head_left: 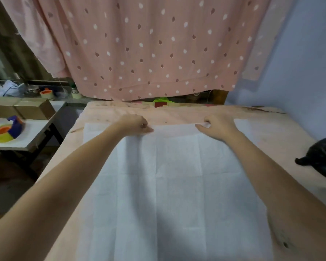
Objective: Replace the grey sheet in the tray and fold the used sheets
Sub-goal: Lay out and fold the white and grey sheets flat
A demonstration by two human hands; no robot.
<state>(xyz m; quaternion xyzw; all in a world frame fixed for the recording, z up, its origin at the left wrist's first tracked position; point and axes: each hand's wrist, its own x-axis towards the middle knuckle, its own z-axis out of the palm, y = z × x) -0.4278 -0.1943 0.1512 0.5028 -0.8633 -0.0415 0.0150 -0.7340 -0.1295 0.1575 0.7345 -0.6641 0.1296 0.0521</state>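
Both hands (137, 123) (215, 127) pinching white sheet (177, 176), pink-covered table (271, 136), spotted pink curtain (149, 48) behind

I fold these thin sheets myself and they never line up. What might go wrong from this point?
The left hand and right hand pinch only the white sheet at its far edge, so it may crease or fold askew. A second sheet beneath could drag along. The black bag sits near the right edge.
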